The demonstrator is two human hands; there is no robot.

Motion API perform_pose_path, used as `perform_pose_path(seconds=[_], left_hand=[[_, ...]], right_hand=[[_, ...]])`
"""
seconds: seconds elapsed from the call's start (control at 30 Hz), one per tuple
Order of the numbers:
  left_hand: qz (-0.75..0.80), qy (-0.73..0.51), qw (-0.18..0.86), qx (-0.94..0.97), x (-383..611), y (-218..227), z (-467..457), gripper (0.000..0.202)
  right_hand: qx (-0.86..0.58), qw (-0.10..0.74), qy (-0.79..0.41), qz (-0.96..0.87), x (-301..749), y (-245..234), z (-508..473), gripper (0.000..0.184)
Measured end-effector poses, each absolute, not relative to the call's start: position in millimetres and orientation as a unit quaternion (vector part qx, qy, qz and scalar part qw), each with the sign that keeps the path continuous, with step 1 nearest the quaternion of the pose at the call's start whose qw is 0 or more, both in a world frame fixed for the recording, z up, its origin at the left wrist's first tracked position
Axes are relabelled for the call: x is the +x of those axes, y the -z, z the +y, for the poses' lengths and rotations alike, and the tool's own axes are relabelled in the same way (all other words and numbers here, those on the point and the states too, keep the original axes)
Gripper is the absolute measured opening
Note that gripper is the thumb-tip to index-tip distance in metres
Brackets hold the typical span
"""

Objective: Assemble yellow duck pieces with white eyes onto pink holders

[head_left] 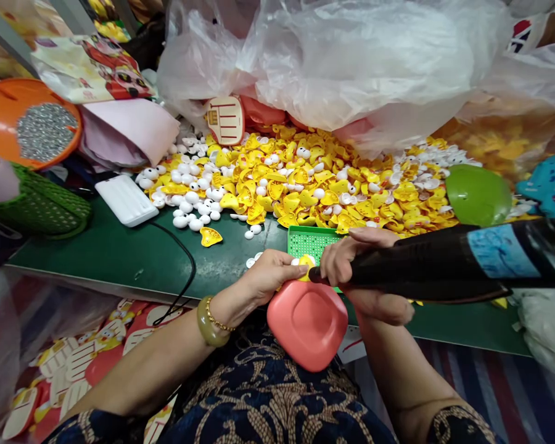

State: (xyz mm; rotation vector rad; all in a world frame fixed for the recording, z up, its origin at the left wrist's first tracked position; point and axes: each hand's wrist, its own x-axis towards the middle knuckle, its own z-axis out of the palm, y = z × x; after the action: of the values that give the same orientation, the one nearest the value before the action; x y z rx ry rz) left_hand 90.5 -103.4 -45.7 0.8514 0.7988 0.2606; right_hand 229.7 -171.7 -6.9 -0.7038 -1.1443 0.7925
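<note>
Green tabletop (120, 253); left hand (267, 276) pinching yellow piece (306, 266) by red dish (309, 324), right hand (341, 260) opposite gripping black tool (420, 265).

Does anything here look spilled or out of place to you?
Nothing looks damaged. The yellow and white parts lie in a loose, mixed heap, with one yellow piece apart from the other yellow ones. A black cable dangles over the front edge of the green table, where it might snag.
</note>
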Motion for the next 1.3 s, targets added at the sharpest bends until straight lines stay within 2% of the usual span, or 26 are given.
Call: perform_pose_path(seconds=[0.1,0.23,0.4,0.57,0.9,1.07,1.3], left_hand=[[0.395,-0.101,0.815,0.411,86.3,47.4,-100.2,0.033],[0.399,-0.087,0.82,0.401,79.9,48.6,-97.1,0.035],[0.395,-0.093,0.825,0.394,80.5,53.9,-96.7,0.035],[0.398,-0.092,0.825,0.391,82.1,58.2,-96.5,0.035],[0.389,-0.089,0.83,0.391,80.8,60.5,-96.4,0.03],[0.386,-0.095,0.831,0.39,80.7,61.4,-97.3,0.03],[0.389,-0.103,0.836,0.373,82.6,59.5,-100.3,0.031]], right_hand=[[-0.255,0.756,-0.316,-0.513,240.4,-0.1,-176.2,0.055],[-0.3,0.794,-0.248,-0.466,259.9,18.4,-172.1,0.048],[-0.339,0.776,-0.298,-0.44,266.2,62.6,-158.7,0.044],[-0.353,0.764,-0.326,-0.431,264.6,77.0,-155.7,0.042],[-0.372,0.747,-0.328,-0.443,262.7,77.6,-157.3,0.046],[-0.376,0.75,-0.313,-0.444,261.2,77.0,-155.2,0.042],[-0.342,0.782,-0.26,-0.452,256.2,22.2,-159.6,0.044]])
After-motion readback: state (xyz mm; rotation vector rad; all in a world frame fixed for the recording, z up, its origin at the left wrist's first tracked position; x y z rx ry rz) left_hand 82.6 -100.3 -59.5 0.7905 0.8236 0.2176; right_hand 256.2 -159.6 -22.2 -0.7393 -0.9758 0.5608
